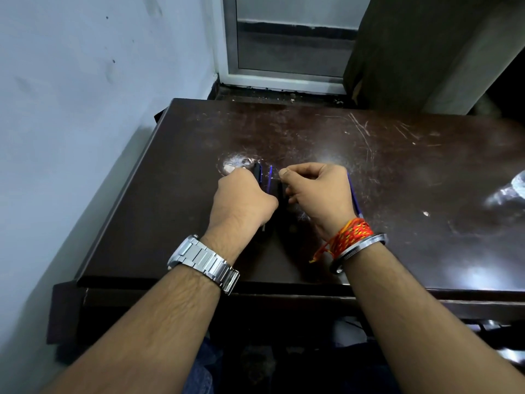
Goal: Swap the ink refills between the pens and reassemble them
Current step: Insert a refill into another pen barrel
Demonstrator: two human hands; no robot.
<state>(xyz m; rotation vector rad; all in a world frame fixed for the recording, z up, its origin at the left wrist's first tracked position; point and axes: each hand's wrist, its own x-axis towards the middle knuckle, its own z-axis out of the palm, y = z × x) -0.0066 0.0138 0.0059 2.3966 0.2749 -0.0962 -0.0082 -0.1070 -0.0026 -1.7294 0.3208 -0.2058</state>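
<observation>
Working two pens apart, you had both hands (284,191) close together over the dark, scratched table (397,172).

Your left hand (243,199) was curled into a fist around a dark pen barrel (258,172), whose far end stuck out past your knuckles. Your right hand (318,189) was closed too, thumb pressed against the bent forefinger, and what it pinched I could not tell. A thin blue refill (270,177) stood in the gap between your hands, beside the barrel; which hand held it was hidden. A second, blue pen (354,199) lay on the table just beyond your right hand, partly covered by it. You wore a steel watch (203,261) on the left wrist, and red-orange threads (348,237) with a metal bangle (358,251) on the right.
</observation>
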